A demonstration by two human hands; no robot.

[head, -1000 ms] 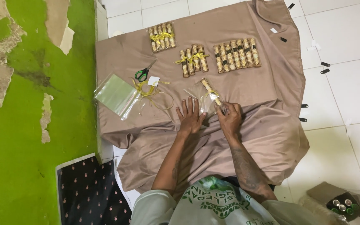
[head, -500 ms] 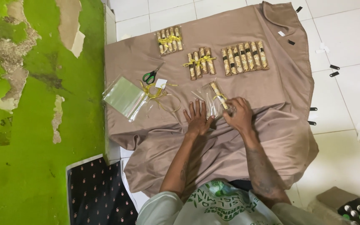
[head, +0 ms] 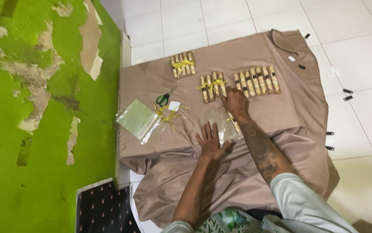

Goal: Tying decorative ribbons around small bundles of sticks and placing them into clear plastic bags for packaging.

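Observation:
My left hand (head: 212,140) lies flat on the brown cloth (head: 289,129) with fingers spread, its thumb side pressing the edge of a clear plastic bag (head: 220,123). A brown stick (head: 236,126) lies in that bag, partly under my right forearm. My right hand (head: 234,101) is stretched out further up the cloth. Its fingertips are just below a yellow-ribboned bundle of brown sticks (head: 212,85) and next to a loose row of several sticks (head: 257,80). I see nothing held in it. A second tied bundle (head: 183,64) lies at the far left.
Green-handled scissors (head: 164,98), a small white tag (head: 174,105), loose yellow ribbon (head: 168,115) and a stack of clear bags (head: 138,119) lie left of my hands. A peeling green wall (head: 43,129) borders the left. Small black clips (head: 347,94) dot the white tiled floor.
My right hand has let go of the bagged stick and reached up towards the bundles. My left hand has flattened onto the bag. The camera has moved closer.

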